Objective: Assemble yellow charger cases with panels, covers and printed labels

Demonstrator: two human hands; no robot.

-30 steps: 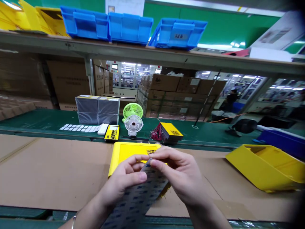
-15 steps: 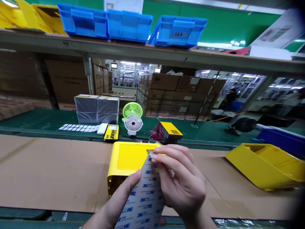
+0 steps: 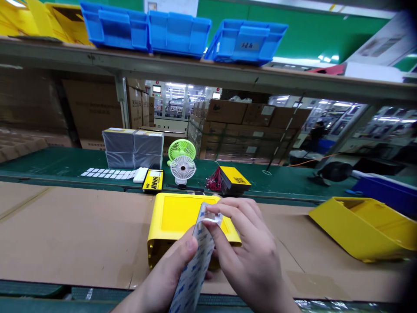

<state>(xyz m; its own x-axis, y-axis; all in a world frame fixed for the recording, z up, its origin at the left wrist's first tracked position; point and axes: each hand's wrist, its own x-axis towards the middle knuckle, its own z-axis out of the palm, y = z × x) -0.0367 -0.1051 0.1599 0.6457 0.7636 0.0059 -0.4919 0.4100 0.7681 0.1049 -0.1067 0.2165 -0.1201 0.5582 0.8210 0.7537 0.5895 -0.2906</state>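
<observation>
A flat panel [image 3: 192,276] with 3M-printed backing paper on its face stands on edge, tilted, close to me. My left hand [image 3: 172,269] is closed around its left edge, thumb on the near side; some of its fingers are hidden behind. At the panel's top corner, my right hand [image 3: 252,252] pinches a lifted flap of the backing paper [image 3: 215,218] between thumb and fingers. Just beyond both hands lies a yellow plastic housing [image 3: 179,213], its dark open end toward me, partly covered by the panel and hands.
Brown cardboard [image 3: 74,239] covers the near bench. A yellow plastic shell [image 3: 352,230] lies at right. Behind stand a small white fan [image 3: 183,169], a stack of yellow-topped panels [image 3: 234,178], white stickers [image 3: 109,174] and wrapped grey blocks [image 3: 133,148]. Blue bins [image 3: 179,34] line the shelf above.
The panel has turned more edge-on. Its top corner of backing paper is now folded away, with my right thumb lower and beneath the flap. My left hand keeps its hold.
</observation>
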